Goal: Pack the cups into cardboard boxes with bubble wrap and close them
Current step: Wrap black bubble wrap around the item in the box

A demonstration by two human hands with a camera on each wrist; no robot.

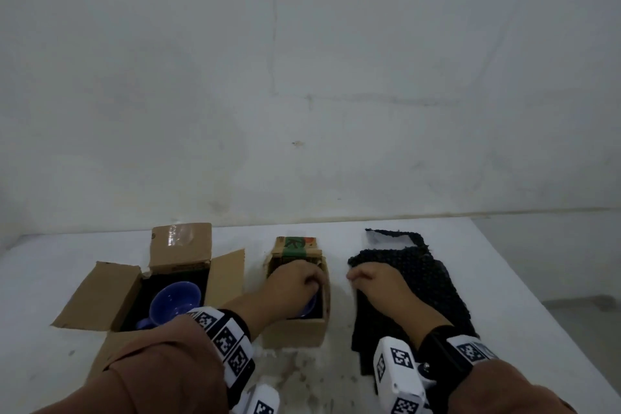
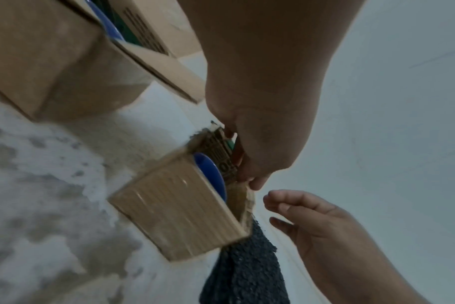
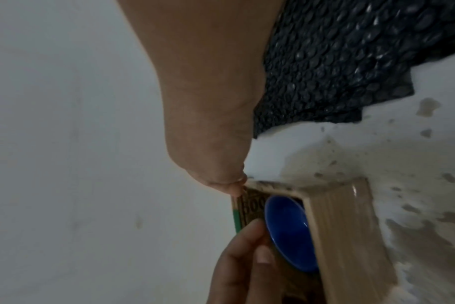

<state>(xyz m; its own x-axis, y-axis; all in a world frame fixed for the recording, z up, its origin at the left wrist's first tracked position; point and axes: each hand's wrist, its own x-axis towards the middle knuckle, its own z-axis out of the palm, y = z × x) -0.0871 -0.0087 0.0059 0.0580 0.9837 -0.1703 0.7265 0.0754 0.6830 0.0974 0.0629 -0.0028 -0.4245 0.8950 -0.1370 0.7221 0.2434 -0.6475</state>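
Note:
A small cardboard box (image 1: 295, 333) stands mid-table with a blue cup (image 1: 309, 307) inside, also seen in the wrist views (image 2: 210, 174) (image 3: 286, 230). My left hand (image 1: 311, 282) reaches over this box, its fingers (image 3: 257, 242) curled on the printed far flap (image 3: 249, 205). My right hand (image 1: 356, 276) hovers just right of the box over the black bubble wrap (image 1: 420, 289), fingers (image 2: 281, 197) loosely curled and holding nothing. A larger open box (image 1: 100, 296) at the left holds a second blue cup (image 1: 174, 304) on dark padding.
The white table (image 1: 521, 279) is stained near its front edge. A plain wall rises right behind the boxes. The table's right edge drops off beyond the bubble wrap. The large box's flaps (image 1: 228, 272) stand open close to the small box.

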